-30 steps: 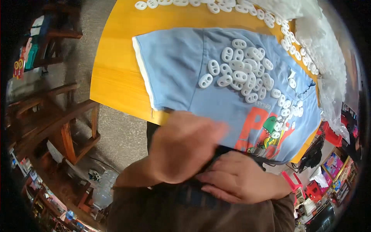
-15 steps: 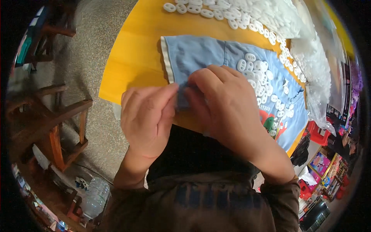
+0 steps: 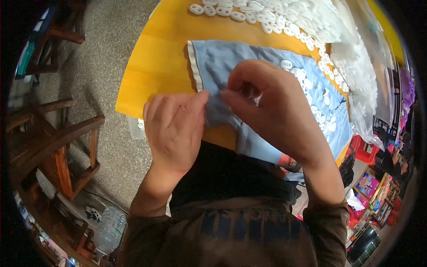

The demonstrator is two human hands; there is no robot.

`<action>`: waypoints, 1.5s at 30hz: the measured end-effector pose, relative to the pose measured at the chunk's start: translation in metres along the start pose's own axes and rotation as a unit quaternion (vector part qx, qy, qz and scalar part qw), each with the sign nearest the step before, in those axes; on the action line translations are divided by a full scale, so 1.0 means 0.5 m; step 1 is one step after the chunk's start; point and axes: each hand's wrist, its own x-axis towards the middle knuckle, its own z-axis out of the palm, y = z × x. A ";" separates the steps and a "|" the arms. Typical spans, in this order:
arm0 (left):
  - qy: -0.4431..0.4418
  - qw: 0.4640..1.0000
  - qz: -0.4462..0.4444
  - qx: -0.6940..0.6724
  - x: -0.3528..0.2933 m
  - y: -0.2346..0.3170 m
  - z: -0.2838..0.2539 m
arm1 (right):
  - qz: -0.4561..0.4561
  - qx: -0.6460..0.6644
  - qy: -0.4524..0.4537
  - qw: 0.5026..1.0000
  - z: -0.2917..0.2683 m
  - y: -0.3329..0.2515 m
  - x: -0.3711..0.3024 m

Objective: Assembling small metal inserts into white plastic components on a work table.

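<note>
My left hand (image 3: 173,124) is closed, its thumb and fingertips pinched together near the white-trimmed edge of a light blue garment (image 3: 218,58). Whatever sits in that pinch is too small or hidden to name. Above the garment, my right hand (image 3: 282,104) is curled, thumb and forefinger forming a loop. Something whitish shows inside its palm, but I cannot make out what it is. White oval plastic pieces (image 3: 304,78) with two holes lie in a loose heap on the garment, partly hidden behind my right hand. A printed picture (image 3: 288,163) shows under my right wrist.
The garment lies on a yellow table surface (image 3: 151,66). More white oval pieces (image 3: 238,16) spread along its far side, beside a clear plastic bag (image 3: 356,80). Wooden chairs (image 3: 58,129) stand on the floor at left, near a large clear bottle (image 3: 110,229). A red stool (image 3: 364,149) is at right.
My right hand has lifted and moved away from my left, its fingers curling into a loop. My left hand has shifted slightly right and stays pinched.
</note>
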 end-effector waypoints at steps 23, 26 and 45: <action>-0.178 0.823 -0.205 -0.499 -0.076 0.268 -0.063 | 0.051 0.519 0.088 0.849 -0.039 0.017 -0.372; -0.184 0.815 -0.208 -0.509 -0.089 0.296 -0.065 | 0.031 0.511 0.092 0.854 -0.041 0.021 -0.400; -0.162 0.886 -0.127 -0.415 -0.112 0.350 -0.072 | -0.029 0.326 0.166 0.930 -0.049 0.011 -0.459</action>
